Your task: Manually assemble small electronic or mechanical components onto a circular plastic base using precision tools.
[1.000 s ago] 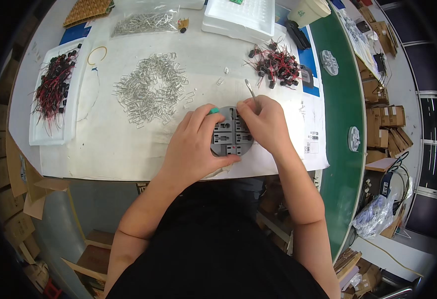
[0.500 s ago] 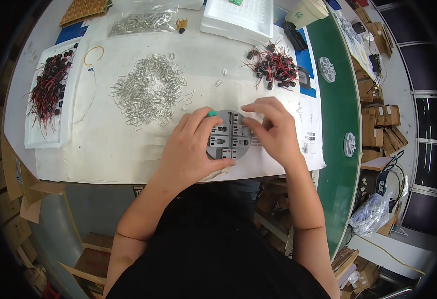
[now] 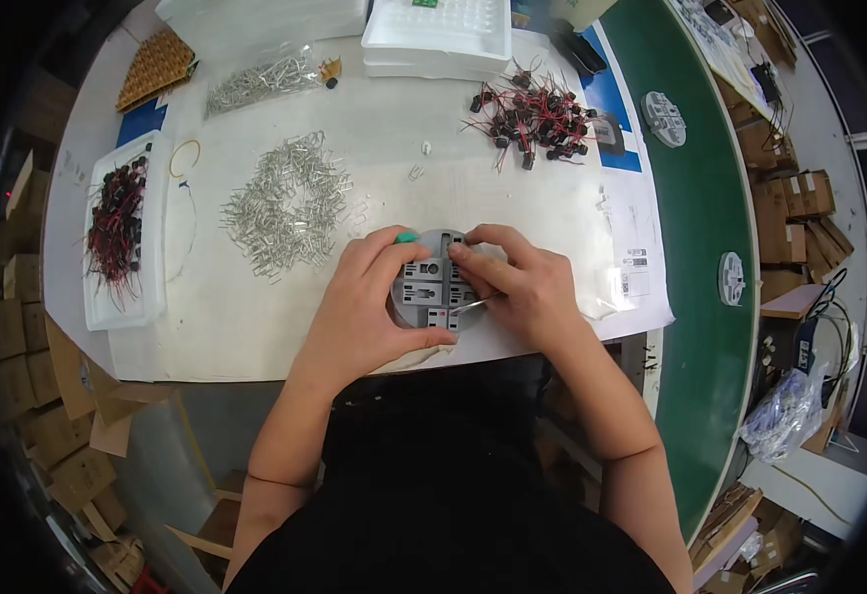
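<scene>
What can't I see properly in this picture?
All in the head view:
- Round gray disc: its left and right edges are partly covered by the left hand and right hand.
- Slim metal tool: its back end is hidden inside the right hand.
- Green thing by the left fingers: too small to tell what it is.
- Pale cup: cut off by the top edge.

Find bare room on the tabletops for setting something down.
Bare: white tabletop below the silver metal clip pile, left of the left hand; green surface between two grey round parts. Crowded: grey slotted disc, between left hand and right hand.
</scene>
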A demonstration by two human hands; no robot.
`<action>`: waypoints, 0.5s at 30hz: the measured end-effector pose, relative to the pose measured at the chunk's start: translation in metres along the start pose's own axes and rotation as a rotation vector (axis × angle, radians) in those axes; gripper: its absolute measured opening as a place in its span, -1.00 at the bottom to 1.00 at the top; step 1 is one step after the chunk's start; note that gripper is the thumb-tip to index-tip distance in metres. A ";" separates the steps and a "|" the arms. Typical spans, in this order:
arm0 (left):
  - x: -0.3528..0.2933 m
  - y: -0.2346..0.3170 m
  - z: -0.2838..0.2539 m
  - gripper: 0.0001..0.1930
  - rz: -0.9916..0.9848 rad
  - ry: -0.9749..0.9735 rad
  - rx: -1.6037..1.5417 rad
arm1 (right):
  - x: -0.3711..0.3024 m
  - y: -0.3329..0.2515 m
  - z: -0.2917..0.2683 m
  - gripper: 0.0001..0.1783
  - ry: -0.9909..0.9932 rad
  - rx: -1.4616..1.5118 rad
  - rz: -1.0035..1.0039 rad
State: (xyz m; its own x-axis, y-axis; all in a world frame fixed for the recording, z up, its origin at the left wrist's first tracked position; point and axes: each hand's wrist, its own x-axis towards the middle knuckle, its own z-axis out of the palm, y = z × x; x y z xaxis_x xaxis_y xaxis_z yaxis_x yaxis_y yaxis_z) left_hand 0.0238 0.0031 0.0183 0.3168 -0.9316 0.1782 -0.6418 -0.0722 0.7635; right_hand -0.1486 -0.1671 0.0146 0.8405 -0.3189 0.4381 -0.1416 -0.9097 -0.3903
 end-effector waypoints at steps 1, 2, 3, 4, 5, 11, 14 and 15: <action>0.002 0.000 0.001 -0.13 0.005 -0.003 -0.010 | 0.002 -0.001 -0.005 -0.64 -0.036 0.018 0.025; 0.002 0.000 0.000 -0.13 0.008 -0.011 -0.001 | 0.003 0.000 -0.007 -0.62 -0.073 0.035 0.050; 0.002 -0.002 -0.001 -0.21 -0.009 -0.002 -0.051 | 0.000 0.001 -0.006 -0.62 -0.064 0.040 0.054; 0.002 -0.004 -0.002 -0.28 -0.026 0.007 -0.102 | -0.005 0.002 -0.002 -0.59 -0.014 0.021 0.047; 0.002 -0.007 -0.003 -0.35 -0.044 0.017 -0.153 | -0.009 0.003 0.001 -0.56 0.035 0.001 0.040; 0.004 -0.012 0.001 -0.74 -0.122 0.300 -0.402 | -0.011 0.005 0.007 -0.50 0.126 -0.037 -0.016; 0.011 -0.001 0.003 -0.84 -0.186 0.337 -0.661 | -0.013 0.007 0.009 -0.56 0.112 -0.035 -0.023; 0.012 0.001 0.000 -0.83 -0.198 0.286 -0.621 | -0.013 0.007 0.010 -0.56 0.118 -0.033 -0.019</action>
State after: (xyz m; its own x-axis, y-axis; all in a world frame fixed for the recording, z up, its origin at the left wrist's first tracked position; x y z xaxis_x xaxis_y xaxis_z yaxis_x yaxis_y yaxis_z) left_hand 0.0271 -0.0082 0.0218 0.6120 -0.7856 0.0910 -0.0637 0.0658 0.9958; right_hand -0.1552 -0.1669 -0.0017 0.7760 -0.3285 0.5385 -0.1445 -0.9236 -0.3552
